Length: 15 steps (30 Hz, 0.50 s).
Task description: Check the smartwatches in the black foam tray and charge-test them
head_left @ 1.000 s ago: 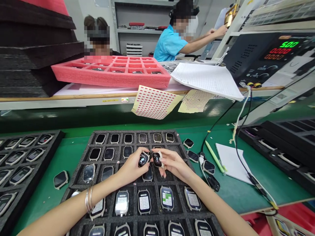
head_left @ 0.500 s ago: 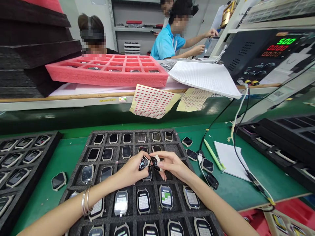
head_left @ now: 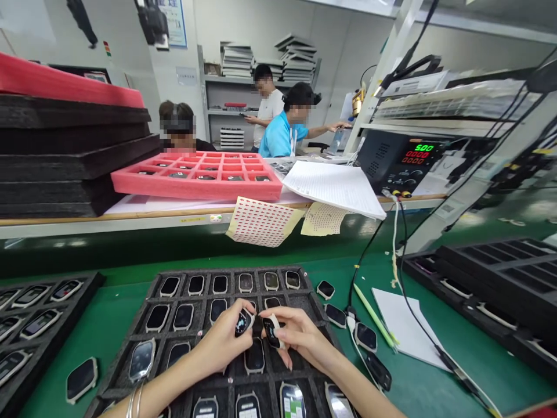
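Observation:
My left hand [head_left: 224,342] is closed around a small watch body [head_left: 243,322] with a lit screen. My right hand [head_left: 298,337] pinches a second watch body [head_left: 270,332], its dark screen facing me. Both hands hover close together over the middle of a black foam tray [head_left: 150,290] whose pockets hold several watch bodies. The far rows have dark screens [head_left: 195,284]; the near row [head_left: 290,406] shows lit screens.
Loose watch bodies [head_left: 365,337] lie on the green mat right of the tray, beside a green pen [head_left: 374,316], white paper [head_left: 407,325] and cables. More black trays sit at left [head_left: 26,325] and right [head_left: 500,290]. A pink tray [head_left: 195,174], papers and a power supply [head_left: 400,159] stand on the raised shelf. Three people are behind.
The camera has tilted upward, so the tray and hands sit lower in view and more of the room shows. Both hands keep holding their watch bodies close together.

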{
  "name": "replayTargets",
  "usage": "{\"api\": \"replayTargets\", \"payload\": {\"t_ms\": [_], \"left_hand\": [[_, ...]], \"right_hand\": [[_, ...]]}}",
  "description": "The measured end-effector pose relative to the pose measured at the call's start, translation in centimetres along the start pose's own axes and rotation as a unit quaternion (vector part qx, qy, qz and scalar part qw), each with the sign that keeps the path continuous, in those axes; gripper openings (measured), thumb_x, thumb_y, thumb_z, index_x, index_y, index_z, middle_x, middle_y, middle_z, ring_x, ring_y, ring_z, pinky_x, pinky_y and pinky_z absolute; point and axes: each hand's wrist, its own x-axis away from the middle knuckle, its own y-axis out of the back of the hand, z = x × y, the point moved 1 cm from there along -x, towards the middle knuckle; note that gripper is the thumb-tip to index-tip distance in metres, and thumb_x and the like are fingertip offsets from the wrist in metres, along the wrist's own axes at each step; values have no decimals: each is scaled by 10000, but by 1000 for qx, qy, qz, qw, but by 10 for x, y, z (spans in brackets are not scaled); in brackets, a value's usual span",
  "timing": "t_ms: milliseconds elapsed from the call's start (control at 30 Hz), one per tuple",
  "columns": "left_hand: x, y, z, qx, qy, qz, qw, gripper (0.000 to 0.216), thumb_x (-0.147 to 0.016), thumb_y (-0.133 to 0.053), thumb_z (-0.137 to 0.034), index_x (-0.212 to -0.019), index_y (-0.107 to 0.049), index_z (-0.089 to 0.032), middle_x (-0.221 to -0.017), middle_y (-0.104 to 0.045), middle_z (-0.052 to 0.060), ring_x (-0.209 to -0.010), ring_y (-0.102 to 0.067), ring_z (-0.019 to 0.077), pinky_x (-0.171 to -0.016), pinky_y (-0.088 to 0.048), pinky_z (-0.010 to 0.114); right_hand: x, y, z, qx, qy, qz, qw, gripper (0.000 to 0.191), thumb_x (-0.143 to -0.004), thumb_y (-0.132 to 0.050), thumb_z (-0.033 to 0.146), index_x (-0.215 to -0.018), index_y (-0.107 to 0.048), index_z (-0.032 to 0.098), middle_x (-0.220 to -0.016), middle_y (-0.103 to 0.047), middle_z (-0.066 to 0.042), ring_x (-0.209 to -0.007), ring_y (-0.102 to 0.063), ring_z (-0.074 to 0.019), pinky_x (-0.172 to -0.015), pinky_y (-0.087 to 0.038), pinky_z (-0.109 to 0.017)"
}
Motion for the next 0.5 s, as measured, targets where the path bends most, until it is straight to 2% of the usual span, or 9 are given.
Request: {"api": "replayTargets", "payload": {"t_ms": [167, 367, 500], "left_hand": [[1, -1, 0, 7, -2, -1, 1000, 258, -790, -480, -165, -1042, -479, -219, -1064, -619, 60, -1001, -564, 220, -902, -400, 340], [1, -4, 0, 13, -12, 4, 1000, 266, -795, -473, -156, -1053, -465, -218, -1070, -612, 57, -1013, -556, 214, -909, -394, 329], [2, -5, -2, 13, -12, 25, 1000, 233, -798, -458, -147, -1023, -466, -208, -1005, -614, 44, -946, -564, 198, -866, -408, 309]], "right_hand": [[0, 1, 1, -1, -4, -9, 1000, 445, -758, -731, 303, -1155, -623, 133, -800, -652, -82, -388, -573, -100, -361, -481, -200], [1, 3, -1, -10, -2, -12, 1000, 483, -743, -744, 307, -1182, -612, 153, -855, -650, -90, -393, -564, -86, -363, -470, -194], [1, 3, 0, -6, -6, -16, 1000, 481, -755, -732, 307, -1194, -604, 158, -840, -655, -83, -395, -571, -89, -373, -477, -197]]}}
